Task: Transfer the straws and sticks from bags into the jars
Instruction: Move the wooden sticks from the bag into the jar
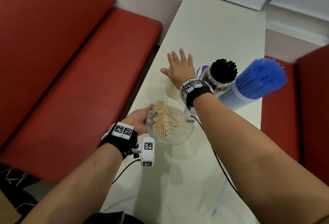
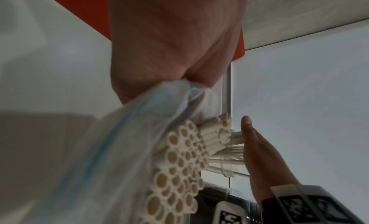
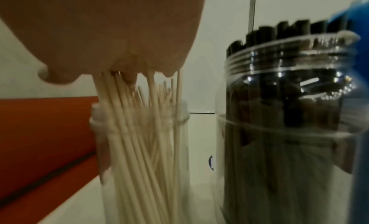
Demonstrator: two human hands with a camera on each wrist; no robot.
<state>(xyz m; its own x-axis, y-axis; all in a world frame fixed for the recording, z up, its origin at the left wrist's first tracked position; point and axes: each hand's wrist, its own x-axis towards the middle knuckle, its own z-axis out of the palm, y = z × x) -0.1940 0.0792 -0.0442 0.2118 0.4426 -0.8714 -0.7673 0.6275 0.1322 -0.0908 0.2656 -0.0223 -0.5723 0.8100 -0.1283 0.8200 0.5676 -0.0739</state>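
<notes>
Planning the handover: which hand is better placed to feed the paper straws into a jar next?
Left. The left hand already grips the bag of paper straws; the right hand lies flat on the sticks.

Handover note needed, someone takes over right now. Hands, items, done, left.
Left hand grips a clear bag of paper straws over a jar at the table's near left edge.
Right hand, fingers straight, presses flat on the thin sticks standing in their jar.
Done: black straws and blue straws are jarred; sticks are jarred.
Left: get the paper straws out of the bag into their jar. An empty-looking bag lies near the table's near end.
</notes>
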